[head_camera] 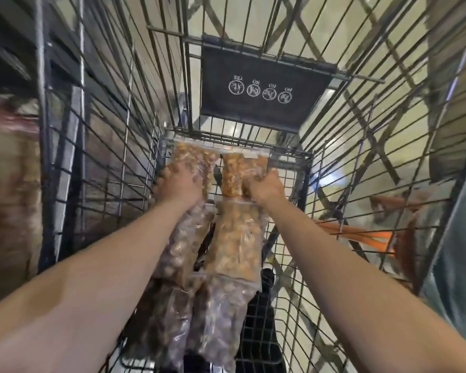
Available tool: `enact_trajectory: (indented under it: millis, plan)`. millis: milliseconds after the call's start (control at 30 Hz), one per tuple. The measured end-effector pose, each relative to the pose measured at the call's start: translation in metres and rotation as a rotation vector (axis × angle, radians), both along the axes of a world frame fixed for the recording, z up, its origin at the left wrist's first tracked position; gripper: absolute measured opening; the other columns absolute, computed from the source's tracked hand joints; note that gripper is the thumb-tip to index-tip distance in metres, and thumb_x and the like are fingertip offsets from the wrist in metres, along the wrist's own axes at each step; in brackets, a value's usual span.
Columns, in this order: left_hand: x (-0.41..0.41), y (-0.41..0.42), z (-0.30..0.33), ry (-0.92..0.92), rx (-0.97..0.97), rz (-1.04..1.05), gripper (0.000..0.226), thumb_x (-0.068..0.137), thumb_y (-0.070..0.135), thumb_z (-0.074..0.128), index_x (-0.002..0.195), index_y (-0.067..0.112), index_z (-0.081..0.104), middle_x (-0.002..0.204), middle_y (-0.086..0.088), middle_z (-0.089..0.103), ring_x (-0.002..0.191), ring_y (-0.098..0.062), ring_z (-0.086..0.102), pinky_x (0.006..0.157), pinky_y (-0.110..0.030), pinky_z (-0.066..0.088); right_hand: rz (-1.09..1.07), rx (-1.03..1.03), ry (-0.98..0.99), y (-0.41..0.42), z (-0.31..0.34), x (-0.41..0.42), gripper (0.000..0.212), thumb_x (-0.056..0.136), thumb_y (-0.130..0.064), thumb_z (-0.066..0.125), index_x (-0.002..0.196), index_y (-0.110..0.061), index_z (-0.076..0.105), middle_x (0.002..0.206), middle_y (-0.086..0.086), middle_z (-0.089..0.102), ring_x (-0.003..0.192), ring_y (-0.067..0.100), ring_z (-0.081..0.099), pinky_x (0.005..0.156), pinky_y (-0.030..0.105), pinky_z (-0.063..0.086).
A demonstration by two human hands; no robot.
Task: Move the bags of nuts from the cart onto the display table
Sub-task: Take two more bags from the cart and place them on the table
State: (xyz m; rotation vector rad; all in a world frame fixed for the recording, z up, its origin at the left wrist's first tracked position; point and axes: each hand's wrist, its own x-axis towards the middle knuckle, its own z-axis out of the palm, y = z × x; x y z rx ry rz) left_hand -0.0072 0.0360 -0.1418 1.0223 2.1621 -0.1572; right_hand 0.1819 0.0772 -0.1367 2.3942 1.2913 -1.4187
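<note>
Both forearms are stretched from the near edge deep into the cart (pixel 293 162). At the far end, the left hand (pixel 179 185) is closed over the top of a clear bag of pale nuts (pixel 191 157), fingers curled round its left side. The right hand (pixel 267 188) is clamped on the neighbouring bag (pixel 237 173) from its right side. Whether either bag is lifted clear cannot be told.

Nearer, more bags are laid in two rows along the cart floor: a tan one (pixel 234 251) below the right hand, darker ones (pixel 221 319) closest to the camera. All remain inside the cart; no display table is seen.

Soft, lumpy handling is to be expected: the loose fill would shift and sag, and the film looks slick. Moderate weight is judged. Each bag is best taken round its body or just under the zip strip, not by the thin seal alone.

Beyond the wire, an orange object (pixel 361 232) is seen blurred.
</note>
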Motion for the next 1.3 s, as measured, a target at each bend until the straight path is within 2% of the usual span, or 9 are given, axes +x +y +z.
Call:
enact_trajectory:
  millis: [67,167,367,533,733,867,1067,1200,1300]
  plan:
    - [-0.006,0.007,-0.006,-0.019,0.011,0.149,0.086,0.091,0.051,0.068,0.153,0.005,0.029,0.144,-0.026,0.048,0.129,-0.043,0.051,0.107,-0.052,0.045,-0.106,-0.011,0.033,0.004,-0.008,0.000,0.034,0.095,-0.027,0.072,0.118,-0.006,0.059,0.085,0.003,0.064,0.067,0.016,0.061,0.053,0.028,0.051]
    - [-0.015,0.018,-0.005,-0.223,-0.009,0.347,0.073,0.078,0.041,0.086,0.131,0.004,0.053,0.127,-0.016,0.062,0.113,-0.034,0.063,0.094,-0.043,0.055,-0.228,-0.060,0.153,0.008,-0.009,0.002,0.043,0.086,-0.024,0.084,0.115,-0.002,0.061,0.103,0.009,0.070,0.089,0.025,0.066,0.075,0.036,0.057]
    - [-0.007,0.018,0.017,-0.360,0.083,0.323,0.051,0.080,0.025,0.086,0.114,0.015,0.049,0.115,-0.005,0.063,0.103,-0.025,0.061,0.081,-0.034,0.049,-0.121,0.038,0.298,0.000,0.014,0.000,0.015,0.090,-0.020,0.079,0.098,-0.016,0.067,0.101,0.007,0.075,0.089,0.023,0.073,0.087,0.046,0.062]
    - [-0.006,0.014,0.066,-0.501,0.281,0.374,0.069,0.069,0.034,0.093,0.116,0.022,0.046,0.113,0.001,0.066,0.106,-0.022,0.063,0.097,-0.040,0.051,-0.153,0.205,0.308,-0.011,0.072,0.009,0.049,0.078,-0.033,0.084,0.111,-0.013,0.054,0.109,0.010,0.072,0.099,0.031,0.072,0.088,0.053,0.060]
    - [-0.007,-0.011,0.164,-0.812,0.246,0.590,0.045,0.074,0.026,0.090,0.110,0.010,0.067,0.082,-0.002,0.076,0.056,-0.010,0.065,0.054,-0.026,0.050,-0.319,0.187,0.629,-0.030,0.164,0.039,0.040,0.084,-0.007,0.083,0.116,-0.014,0.060,0.111,0.016,0.077,0.094,0.031,0.076,0.088,0.057,0.061]
    - [-0.012,-0.055,0.224,-1.058,0.183,0.653,0.077,0.045,0.037,0.101,0.108,0.009,0.069,0.078,-0.006,0.075,0.064,-0.021,0.066,0.060,-0.033,0.053,-0.379,0.137,0.787,-0.060,0.230,0.058,0.040,0.090,0.005,0.070,0.125,-0.011,0.060,0.108,0.012,0.078,0.095,0.031,0.077,0.086,0.058,0.062]
    - [-0.004,-0.131,0.305,-1.137,0.306,0.560,0.080,0.063,0.023,0.091,0.133,0.010,0.057,0.120,-0.015,0.074,0.108,-0.034,0.073,0.094,-0.054,0.057,-0.403,0.012,0.940,-0.122,0.323,0.075,0.048,0.092,0.009,0.063,0.134,-0.013,0.053,0.103,0.012,0.077,0.090,0.031,0.077,0.081,0.058,0.061]
    - [0.007,-0.190,0.352,-1.118,0.421,0.459,0.064,0.071,0.021,0.088,0.128,0.011,0.061,0.118,-0.010,0.075,0.105,-0.023,0.074,0.085,-0.037,0.061,-0.276,-0.023,0.970,-0.166,0.356,0.076,0.045,0.091,0.005,0.066,0.132,-0.012,0.054,0.100,0.011,0.078,0.092,0.031,0.077,0.085,0.058,0.061]
    - [0.015,-0.246,0.371,-1.104,0.496,0.550,0.085,0.057,0.032,0.094,0.131,0.010,0.058,0.121,-0.015,0.073,0.103,-0.024,0.075,0.079,-0.037,0.061,-0.171,-0.035,1.024,-0.202,0.373,0.080,0.039,0.090,0.001,0.069,0.126,-0.011,0.057,0.099,0.010,0.080,0.092,0.031,0.078,0.081,0.052,0.064]
